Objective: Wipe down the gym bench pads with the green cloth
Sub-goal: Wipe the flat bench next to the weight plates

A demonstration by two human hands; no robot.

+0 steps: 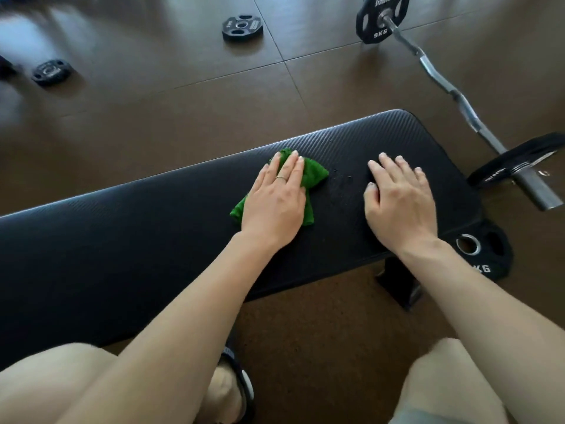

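A long black textured bench pad (137,240) runs across the view from lower left to upper right. The green cloth (315,174) lies bunched on the pad's middle. My left hand (275,197) lies flat on top of it, palm down, fingers together, a ring on one finger; cloth shows past the fingertips and at both sides of the hand. My right hand (397,197) rests palm down on the bare pad to the right, fingers spread, holding nothing. Small wet specks (342,185) dot the pad between the hands.
A curl bar (443,84) with 5 kg plates lies on the brown floor beyond the pad's right end. Two loose plates (242,27) (50,71) lie on the far floor, another plate (486,255) beside the bench foot (397,283). My knees and a sandalled foot fill the bottom edge.
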